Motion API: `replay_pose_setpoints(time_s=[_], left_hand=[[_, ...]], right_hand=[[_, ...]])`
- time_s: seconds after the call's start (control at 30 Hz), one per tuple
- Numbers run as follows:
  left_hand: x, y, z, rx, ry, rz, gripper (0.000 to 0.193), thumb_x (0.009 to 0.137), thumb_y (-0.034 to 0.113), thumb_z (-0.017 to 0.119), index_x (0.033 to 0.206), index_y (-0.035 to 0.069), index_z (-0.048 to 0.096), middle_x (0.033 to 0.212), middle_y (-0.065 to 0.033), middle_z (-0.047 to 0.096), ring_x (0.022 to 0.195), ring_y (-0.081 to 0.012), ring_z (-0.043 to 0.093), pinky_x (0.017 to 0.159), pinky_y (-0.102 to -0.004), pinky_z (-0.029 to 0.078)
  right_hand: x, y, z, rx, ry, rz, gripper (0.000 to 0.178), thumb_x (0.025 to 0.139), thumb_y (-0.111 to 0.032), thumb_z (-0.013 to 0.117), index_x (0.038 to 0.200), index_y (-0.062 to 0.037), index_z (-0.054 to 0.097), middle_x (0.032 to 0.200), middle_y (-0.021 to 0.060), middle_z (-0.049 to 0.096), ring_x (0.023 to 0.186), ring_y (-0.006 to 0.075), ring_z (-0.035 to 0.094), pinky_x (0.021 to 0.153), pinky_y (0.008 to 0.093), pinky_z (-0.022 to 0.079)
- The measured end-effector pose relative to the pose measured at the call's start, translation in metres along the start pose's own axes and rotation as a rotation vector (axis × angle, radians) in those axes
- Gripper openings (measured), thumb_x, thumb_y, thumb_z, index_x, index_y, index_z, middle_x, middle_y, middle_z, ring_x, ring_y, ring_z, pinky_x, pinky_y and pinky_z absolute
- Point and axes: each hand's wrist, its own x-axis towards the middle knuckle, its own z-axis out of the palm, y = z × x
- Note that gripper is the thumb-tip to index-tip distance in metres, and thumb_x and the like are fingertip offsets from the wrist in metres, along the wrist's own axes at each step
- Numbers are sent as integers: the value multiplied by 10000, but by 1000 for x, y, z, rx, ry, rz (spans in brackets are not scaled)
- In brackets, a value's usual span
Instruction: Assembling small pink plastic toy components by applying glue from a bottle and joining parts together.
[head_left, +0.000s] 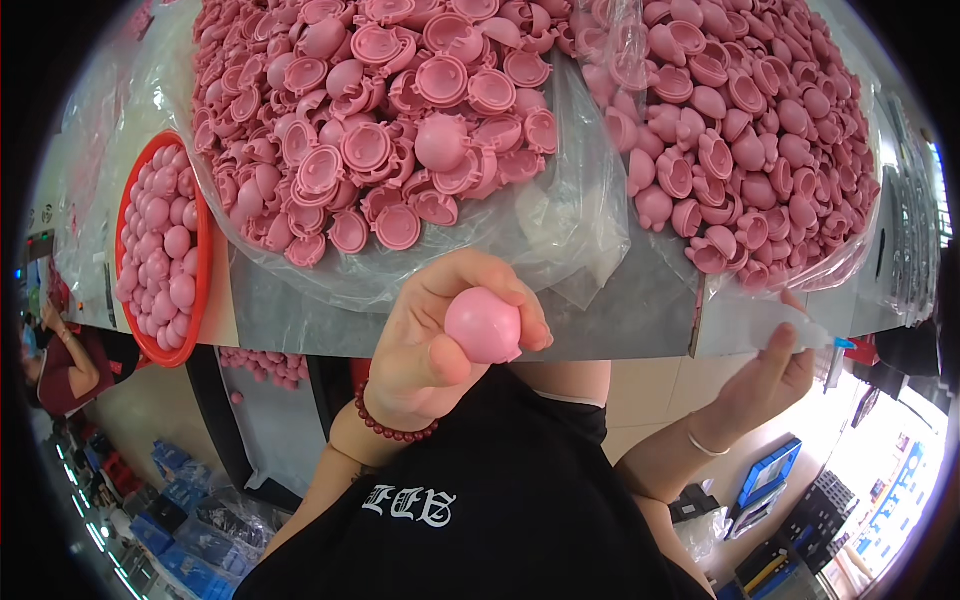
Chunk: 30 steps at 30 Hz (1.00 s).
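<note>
Between the bent fingers and thumb of my left hand [412, 340] is a pink plastic ball [483, 326], closed and round, with a small tab at its lower edge. My left hand is just over the table's near edge. Off to the right, my right hand [755, 388] is closed around a small translucent squeeze bottle [812, 333] with a blue tip pointing right. Beyond the left hand lies a big pile of pink plastic half shells [397, 227] on clear plastic sheeting. A second heap of pink half shells [715, 155] is at the right.
A red basket [205, 260] full of pink balls stands at the left table edge. More pink pieces [265, 366] lie in a container below the table. The grey tabletop [290, 308] shows along the near side. Blue bins [185, 490] are on the floor at left; another person [75, 365] sits far left.
</note>
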Motion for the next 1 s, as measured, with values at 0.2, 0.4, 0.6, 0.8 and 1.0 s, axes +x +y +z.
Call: replay_pose_setpoints(time_s=[0.2, 0.4, 0.6, 0.8, 1.0], left_hand=[[0, 3, 4, 106, -12, -105, 466, 647, 349, 728, 940, 87, 477, 774, -49, 542, 756, -185, 503, 708, -325, 432], [0, -5, 2, 300, -57, 20, 582, 611, 377, 756, 993, 14, 510, 890, -119, 591, 930, -212, 551, 819, -321, 416], [0, -7, 10, 369, 14, 211, 546, 621, 363, 750, 973, 23, 508, 860, -111, 582, 965, -258, 523, 904, -404, 355], [0, -3, 14, 460, 63, 317, 526, 659, 391, 716, 978, 39, 490, 834, -102, 571, 906, -249, 534, 843, -377, 394], [-3, -2, 12, 415, 106, 192, 570, 647, 381, 730, 1015, 30, 474, 896, -117, 573, 855, -177, 549, 739, -278, 439]], right_hand=[[40, 43, -52, -555, 177, 56, 283, 772, -226, 638, 889, 31, 615, 702, 5, 549, 605, 52, 442, 576, 183, 371], [34, 31, -19, -527, 619, -237, 193, 744, -142, 662, 847, 7, 592, 761, 3, 540, 667, 69, 446, 568, 183, 363], [-19, -28, 43, -455, -368, -476, 244, 617, -20, 676, 841, -7, 582, 843, 79, 539, 754, 205, 489, 683, 290, 396], [-21, -31, 79, -331, -561, -434, 274, 570, 1, 654, 832, -4, 575, 823, 95, 547, 754, 254, 488, 687, 315, 396], [-17, -34, 59, -259, -414, -431, 148, 649, 16, 617, 764, 22, 524, 845, 134, 568, 714, 217, 512, 656, 303, 420]])
